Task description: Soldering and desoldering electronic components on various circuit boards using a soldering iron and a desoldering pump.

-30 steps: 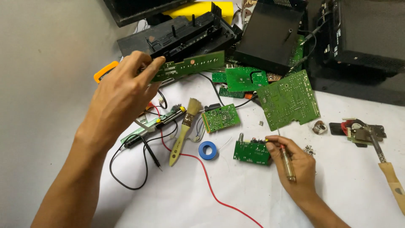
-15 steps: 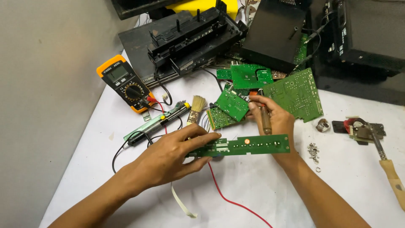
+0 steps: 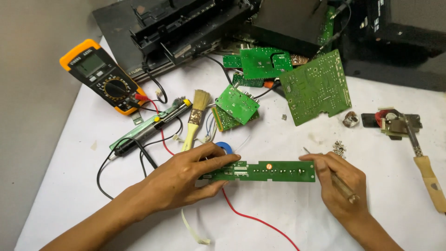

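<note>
A long narrow green circuit board [image 3: 274, 170] lies across the white table in front of me. My left hand [image 3: 190, 176] grips its left end, thumb on top and fingers under it. My right hand [image 3: 341, 183] rests at the board's right end and is closed around a thin tool with a wooden handle [image 3: 343, 187], whose metal tip [image 3: 306, 151] points up and left. A white ribbon cable [image 3: 193, 230] trails from below my left hand.
A yellow multimeter [image 3: 100, 76] with red and black leads sits at the left. A paintbrush [image 3: 195, 118], a blue tape roll [image 3: 225, 147], several green boards [image 3: 316, 88], loose screws [image 3: 339, 148], a soldering iron [image 3: 425, 160] and black casings [image 3: 186, 23] surround the work area.
My left hand fetched the long board from the back and brought it to the front. My right hand moved from the small boards to the long board's right end.
</note>
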